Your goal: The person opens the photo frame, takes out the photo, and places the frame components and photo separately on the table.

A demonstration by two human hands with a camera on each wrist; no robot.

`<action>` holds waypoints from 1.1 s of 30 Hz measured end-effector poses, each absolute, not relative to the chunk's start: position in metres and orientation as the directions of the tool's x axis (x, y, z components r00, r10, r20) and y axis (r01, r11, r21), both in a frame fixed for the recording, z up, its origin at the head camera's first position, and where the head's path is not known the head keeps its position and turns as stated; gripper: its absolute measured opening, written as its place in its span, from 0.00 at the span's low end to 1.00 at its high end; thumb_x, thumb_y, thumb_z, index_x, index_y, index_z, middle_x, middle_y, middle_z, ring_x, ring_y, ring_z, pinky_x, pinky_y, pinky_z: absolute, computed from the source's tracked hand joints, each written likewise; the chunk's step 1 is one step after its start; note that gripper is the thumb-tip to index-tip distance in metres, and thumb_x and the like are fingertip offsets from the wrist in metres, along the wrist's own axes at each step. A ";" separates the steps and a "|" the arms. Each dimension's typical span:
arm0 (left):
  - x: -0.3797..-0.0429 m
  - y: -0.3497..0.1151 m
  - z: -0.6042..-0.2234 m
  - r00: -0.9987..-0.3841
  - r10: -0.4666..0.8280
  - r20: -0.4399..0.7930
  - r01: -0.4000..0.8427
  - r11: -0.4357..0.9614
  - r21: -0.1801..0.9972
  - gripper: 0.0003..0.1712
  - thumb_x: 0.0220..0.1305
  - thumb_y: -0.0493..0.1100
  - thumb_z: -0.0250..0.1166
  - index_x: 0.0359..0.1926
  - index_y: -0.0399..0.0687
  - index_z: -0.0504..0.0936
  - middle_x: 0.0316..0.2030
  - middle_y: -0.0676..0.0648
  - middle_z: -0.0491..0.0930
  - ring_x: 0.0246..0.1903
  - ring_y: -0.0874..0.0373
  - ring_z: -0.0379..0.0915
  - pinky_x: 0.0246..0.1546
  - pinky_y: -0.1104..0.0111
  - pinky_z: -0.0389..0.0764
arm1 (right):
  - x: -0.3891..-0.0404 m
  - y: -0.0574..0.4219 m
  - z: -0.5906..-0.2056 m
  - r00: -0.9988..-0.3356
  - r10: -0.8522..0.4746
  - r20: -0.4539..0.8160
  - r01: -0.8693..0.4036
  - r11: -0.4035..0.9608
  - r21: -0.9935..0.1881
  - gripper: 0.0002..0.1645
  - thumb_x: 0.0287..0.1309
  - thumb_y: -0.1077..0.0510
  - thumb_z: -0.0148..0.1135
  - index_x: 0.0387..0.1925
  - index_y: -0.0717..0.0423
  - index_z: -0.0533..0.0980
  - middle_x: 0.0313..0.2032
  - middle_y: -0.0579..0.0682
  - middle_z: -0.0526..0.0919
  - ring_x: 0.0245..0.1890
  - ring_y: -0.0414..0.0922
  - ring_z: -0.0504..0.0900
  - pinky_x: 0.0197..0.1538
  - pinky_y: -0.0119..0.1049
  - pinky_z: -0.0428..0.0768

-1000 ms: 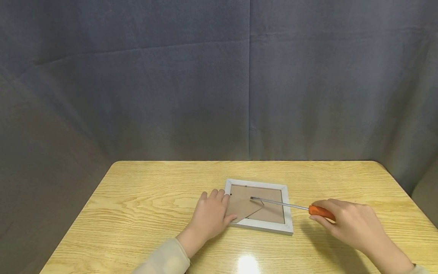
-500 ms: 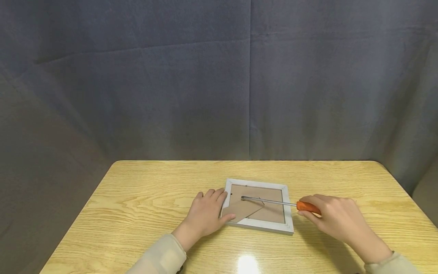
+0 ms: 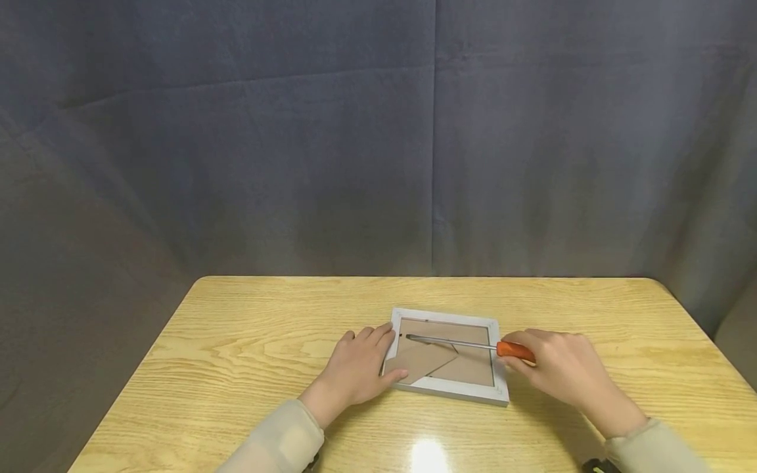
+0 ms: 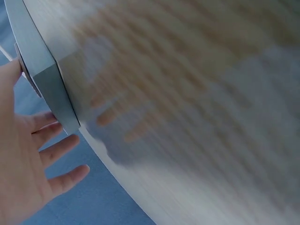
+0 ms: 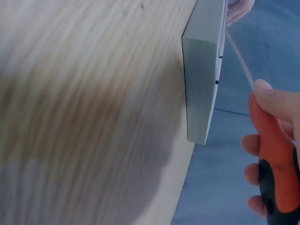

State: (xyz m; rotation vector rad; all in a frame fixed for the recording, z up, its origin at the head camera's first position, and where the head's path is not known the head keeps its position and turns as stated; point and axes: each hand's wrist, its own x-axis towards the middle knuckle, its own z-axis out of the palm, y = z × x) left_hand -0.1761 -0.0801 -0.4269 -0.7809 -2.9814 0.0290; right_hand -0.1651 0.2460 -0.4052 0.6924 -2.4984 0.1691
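A picture frame point(image 3: 500, 384) with a pale rim lies face down, its brown backing board point(image 3: 476, 371) and stand flap point(image 3: 414, 362) uppermost. Against its left edge rests my left hand point(image 3: 357, 368), thumb on the near left corner; in the left wrist view its fingers point(image 4: 58, 150) are spread and fairly straight. My right hand point(image 3: 558, 364) grips the orange-and-black handle of a flat-blade screwdriver point(image 5: 279, 164). The shaft reaches left across the backing, with the tip near a small dark tab point(image 3: 401, 335) at the left inner edge. Whether the tip touches is unclear.
The frame lies on a wood-grain table point(image 3: 266, 328) with rounded far corners. A grey-blue curtain point(image 3: 313, 164) hangs behind it. Beside the right sleeve, a dark object point(image 3: 600, 466) shows at the bottom edge.
My right hand has moved left with the screwdriver, bringing its tip from the middle of the backing to near the left inner edge. My left hand has shifted slightly; the frame stays put.
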 end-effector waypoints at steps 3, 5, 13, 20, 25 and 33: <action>-0.177 -0.080 -0.427 -0.868 0.494 0.046 0.494 0.869 -0.017 0.46 0.60 0.74 0.42 0.69 0.49 0.62 0.70 0.48 0.64 0.63 0.50 0.64 0.59 0.47 0.73 | -0.168 0.244 -0.407 -0.731 -0.434 0.527 -0.505 0.863 0.011 0.15 0.36 0.41 0.71 0.31 0.37 0.82 0.25 0.37 0.88 0.15 0.34 0.73 0.13 0.32 0.67; -0.178 -0.080 -0.428 -0.865 0.499 0.049 0.499 0.867 -0.013 0.46 0.60 0.74 0.42 0.68 0.49 0.62 0.69 0.48 0.64 0.63 0.50 0.64 0.59 0.47 0.73 | -0.169 0.242 -0.409 -0.737 -0.429 0.522 -0.501 0.865 0.003 0.15 0.36 0.41 0.71 0.31 0.38 0.83 0.26 0.37 0.88 0.15 0.34 0.72 0.13 0.33 0.67; -0.178 -0.081 -0.425 -0.864 0.503 0.034 0.503 0.864 -0.001 0.46 0.60 0.74 0.43 0.68 0.49 0.62 0.69 0.48 0.64 0.63 0.50 0.64 0.61 0.47 0.71 | -0.172 0.239 -0.412 -0.733 -0.427 0.530 -0.508 0.861 -0.009 0.15 0.37 0.40 0.71 0.31 0.38 0.83 0.25 0.37 0.88 0.14 0.34 0.72 0.13 0.31 0.65; -0.179 -0.081 -0.425 -0.865 0.501 0.034 0.502 0.865 0.009 0.45 0.60 0.73 0.44 0.68 0.49 0.63 0.69 0.48 0.65 0.63 0.51 0.63 0.61 0.48 0.71 | -0.173 0.237 -0.411 -0.731 -0.439 0.522 -0.517 0.856 -0.003 0.16 0.36 0.40 0.71 0.30 0.38 0.83 0.24 0.37 0.87 0.14 0.33 0.70 0.13 0.31 0.65; -0.179 -0.081 -0.425 -0.866 0.499 0.027 0.500 0.866 0.025 0.46 0.60 0.73 0.44 0.68 0.49 0.62 0.69 0.48 0.63 0.64 0.51 0.63 0.61 0.48 0.70 | -0.176 0.236 -0.406 -0.714 -0.472 0.517 -0.540 0.841 0.021 0.15 0.37 0.41 0.72 0.29 0.39 0.82 0.20 0.37 0.84 0.13 0.32 0.66 0.12 0.29 0.64; -0.179 -0.081 -0.428 -0.858 0.512 0.028 0.513 0.857 0.044 0.45 0.61 0.72 0.44 0.69 0.47 0.61 0.70 0.46 0.62 0.64 0.48 0.63 0.62 0.47 0.70 | -0.182 0.228 -0.384 -0.662 -0.553 0.505 -0.585 0.803 0.113 0.13 0.37 0.43 0.72 0.26 0.43 0.82 0.17 0.38 0.83 0.11 0.31 0.64 0.10 0.29 0.64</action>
